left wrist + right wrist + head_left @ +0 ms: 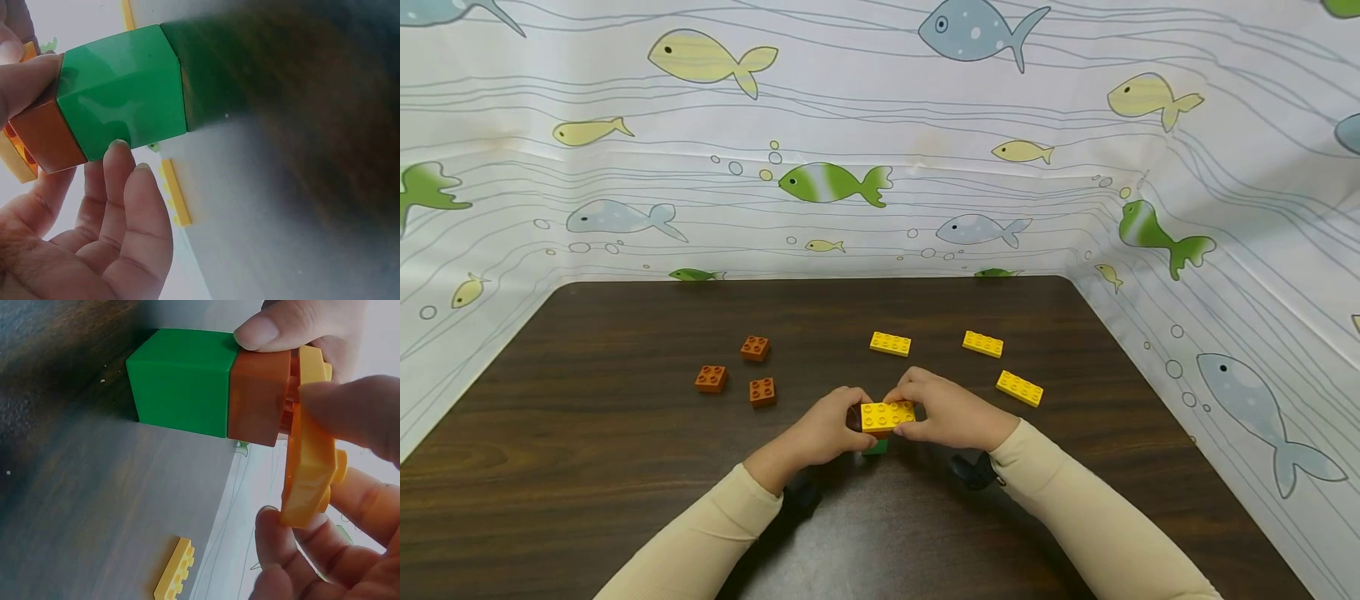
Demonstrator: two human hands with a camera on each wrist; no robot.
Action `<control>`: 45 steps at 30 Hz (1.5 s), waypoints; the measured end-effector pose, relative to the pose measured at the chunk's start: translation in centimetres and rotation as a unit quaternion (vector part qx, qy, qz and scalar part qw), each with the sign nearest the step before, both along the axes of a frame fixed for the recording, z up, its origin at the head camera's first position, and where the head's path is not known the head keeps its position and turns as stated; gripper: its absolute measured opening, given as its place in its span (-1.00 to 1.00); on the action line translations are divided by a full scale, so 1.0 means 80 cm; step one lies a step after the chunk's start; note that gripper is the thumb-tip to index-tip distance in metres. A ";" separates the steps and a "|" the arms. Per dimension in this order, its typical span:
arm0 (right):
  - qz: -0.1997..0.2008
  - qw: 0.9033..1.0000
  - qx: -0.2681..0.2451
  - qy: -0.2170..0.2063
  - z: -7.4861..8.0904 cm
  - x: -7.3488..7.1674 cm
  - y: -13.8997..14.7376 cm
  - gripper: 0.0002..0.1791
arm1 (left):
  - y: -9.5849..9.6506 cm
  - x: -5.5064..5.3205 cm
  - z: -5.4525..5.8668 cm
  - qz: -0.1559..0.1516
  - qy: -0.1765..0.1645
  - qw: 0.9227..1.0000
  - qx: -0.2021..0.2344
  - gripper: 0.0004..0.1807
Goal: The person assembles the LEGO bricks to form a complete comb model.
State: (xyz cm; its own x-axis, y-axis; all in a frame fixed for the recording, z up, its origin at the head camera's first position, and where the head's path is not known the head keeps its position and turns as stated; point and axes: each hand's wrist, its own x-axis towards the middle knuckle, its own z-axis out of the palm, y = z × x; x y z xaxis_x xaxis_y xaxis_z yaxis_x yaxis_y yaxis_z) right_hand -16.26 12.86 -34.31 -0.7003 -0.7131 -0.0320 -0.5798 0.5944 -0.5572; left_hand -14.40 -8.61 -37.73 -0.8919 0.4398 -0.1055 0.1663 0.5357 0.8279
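Observation:
A green block [181, 384] stands on the table with a small brown brick [257, 397] on top of it. My left hand [826, 427] grips the brown brick from the left, thumb on its near side; some fingers touch or lie close to the green block. From the other side, my right hand [953, 408] pinches a flat yellow brick [887, 415] between thumb and fingers. That yellow brick lies over the brown one, slightly tilted. In the right wrist view, part of the brown studs shows in a gap beneath it.
Several other pieces lie farther back: brown bricks [711, 379] to the left, including another brown brick [762, 392], and flat yellow bricks [891, 343] at the middle and right, one yellow brick [1019, 388] nearest my right hand. A fish-patterned sheet [835, 233] borders the dark table [587, 442].

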 end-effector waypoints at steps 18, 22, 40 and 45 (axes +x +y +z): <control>-0.005 1.000 0.001 0.001 -0.001 0.001 -0.002 -0.61 | -0.013 0.009 0.004 0.010 0.027 0.998 0.057 -0.63; -0.008 1.000 0.002 0.005 -0.001 0.002 -0.002 -0.60 | -0.013 0.012 0.004 0.022 0.021 0.997 0.074 -0.64; -0.026 0.999 -0.028 -0.018 -0.011 0.000 0.002 -0.59 | -0.014 0.008 0.005 0.015 0.016 0.998 0.062 -0.69; -0.026 0.999 -0.034 -0.019 -0.012 0.000 0.003 -0.59 | -0.014 0.005 0.004 0.012 0.012 0.998 0.053 -0.69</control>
